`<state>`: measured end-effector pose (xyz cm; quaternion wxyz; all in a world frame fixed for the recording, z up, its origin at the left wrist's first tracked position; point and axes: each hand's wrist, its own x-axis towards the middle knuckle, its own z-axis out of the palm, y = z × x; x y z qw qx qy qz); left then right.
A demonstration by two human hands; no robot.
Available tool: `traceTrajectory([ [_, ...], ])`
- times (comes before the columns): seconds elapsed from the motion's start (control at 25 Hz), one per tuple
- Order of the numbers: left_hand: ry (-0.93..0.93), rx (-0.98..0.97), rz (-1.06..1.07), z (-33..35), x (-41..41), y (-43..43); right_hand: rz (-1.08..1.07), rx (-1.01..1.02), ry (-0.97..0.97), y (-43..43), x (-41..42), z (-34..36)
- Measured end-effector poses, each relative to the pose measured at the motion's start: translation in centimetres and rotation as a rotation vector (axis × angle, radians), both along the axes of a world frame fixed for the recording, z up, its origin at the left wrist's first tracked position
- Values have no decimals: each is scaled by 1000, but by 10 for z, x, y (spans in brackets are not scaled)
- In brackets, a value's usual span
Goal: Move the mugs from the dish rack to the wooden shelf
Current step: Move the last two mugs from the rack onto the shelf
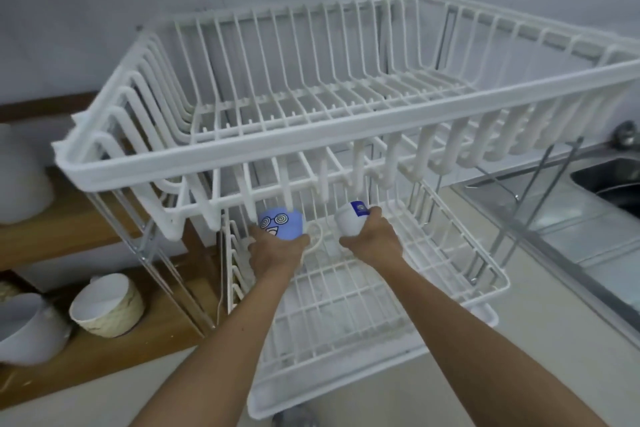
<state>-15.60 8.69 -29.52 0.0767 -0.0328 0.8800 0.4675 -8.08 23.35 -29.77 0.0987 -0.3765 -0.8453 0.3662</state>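
A white two-tier dish rack [242, 156] fills the middle of the head view. Both my arms reach into its lower tier. My left hand [275, 248] grips a light blue mug [285, 224] with a spiral-eyed cartoon face and a white handle. My right hand [372, 236] holds a white mug [349, 220] with a dark blue label. Both mugs sit just under the upper tier's wires. The wooden shelf [114, 333] stands to the left of the rack, with two levels.
On the shelf's lower board a white mug with a marbled outside [107, 305] lies tilted, with a pale grey mug [27, 326] beside it. A white container [20, 177] sits on the upper board. A steel sink [609, 177] lies to the right.
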Motion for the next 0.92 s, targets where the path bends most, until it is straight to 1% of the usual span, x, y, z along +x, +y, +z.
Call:
traceTrajectory([
  [0.08, 68, 41, -8, 5, 15, -1, -3, -56, 173, 3, 21, 6],
  [0.16, 137, 127, -57, 19, 35, -8, 26, -42, 294, 2, 46, 20],
  [0.28, 257, 262, -183, 36, 72, -25, 99, 7, 381, -4, 81, 42],
  [0.36, 291, 334, -257, 49, 118, -51, 138, 25, 431, -18, 119, 59],
  [0.44, 327, 351, -332, 51, 146, -72, 151, 47, 481, -30, 140, 72],
  [0.48, 350, 367, -338, 53, 162, -86, 179, 61, 498, -40, 154, 81],
  [0.64, 450, 456, -256, 55, 204, -146, 314, 50, 519, -92, 189, 110],
  [0.76, 535, 434, -194, 60, 215, -195, 436, 69, 562, -137, 198, 130],
  [0.92, 560, 383, -80, 65, 200, -250, 548, 81, 658, -200, 187, 161],
])
